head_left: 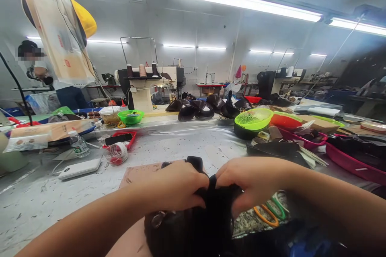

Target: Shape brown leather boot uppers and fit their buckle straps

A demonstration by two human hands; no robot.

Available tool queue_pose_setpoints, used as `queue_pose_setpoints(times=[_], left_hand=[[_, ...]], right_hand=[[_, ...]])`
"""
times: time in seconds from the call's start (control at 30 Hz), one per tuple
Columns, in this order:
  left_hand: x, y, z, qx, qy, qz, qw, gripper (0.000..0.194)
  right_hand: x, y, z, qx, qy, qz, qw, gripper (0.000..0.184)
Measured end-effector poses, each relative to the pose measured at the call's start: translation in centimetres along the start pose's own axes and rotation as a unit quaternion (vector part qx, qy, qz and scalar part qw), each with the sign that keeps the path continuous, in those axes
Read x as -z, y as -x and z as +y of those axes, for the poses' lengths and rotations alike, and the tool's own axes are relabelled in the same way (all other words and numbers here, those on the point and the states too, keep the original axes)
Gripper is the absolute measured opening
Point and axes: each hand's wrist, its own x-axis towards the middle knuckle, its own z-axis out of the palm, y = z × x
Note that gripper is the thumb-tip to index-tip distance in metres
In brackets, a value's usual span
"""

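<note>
My left hand (181, 182) and my right hand (249, 178) are close together over the front edge of the worktable. Between them is a black leather piece (208, 229), perhaps part of a bag, and the fingers and thumbs of both hands pinch its upper edge. A metal ring or buckle (158, 219) shows on its left side, while much of its lower part is too dark to make out. Behind my left hand pokes up a small black block-like part (195, 163). Orange (267, 215) and green (279, 209) scissor-like handles lie under my right forearm.
On the left are a power bank (80, 168), a water bottle (79, 144) and a red tray (128, 139) holding a phone. Baskets (253, 118) and a pink tub (352, 162) crowd the right. Behind stands a sewing machine (141, 92); a person (45, 70) is far left.
</note>
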Motion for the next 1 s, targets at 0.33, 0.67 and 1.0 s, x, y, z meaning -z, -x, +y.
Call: queue_pose_setpoints(times=[0.33, 0.67, 1.0], left_hand=[[0.2, 0.8, -1.9, -0.050, 0.072, 0.000, 0.996, 0.012], [-0.1, 1.3, -2.1, -0.085, 0.145, 0.010, 0.986, 0.014], [-0.2, 0.7, -2.4, -0.082, 0.054, 0.052, 0.994, 0.017]], right_hand=[[0.0, -0.1, 0.0, -0.039, -0.018, 0.004, 0.999, 0.038], [-0.1, -0.9, -0.6, -0.021, -0.071, 0.006, 0.997, 0.021], [-0.8, -2.0, -0.1, -0.055, -0.167, 0.094, 0.980, 0.012]])
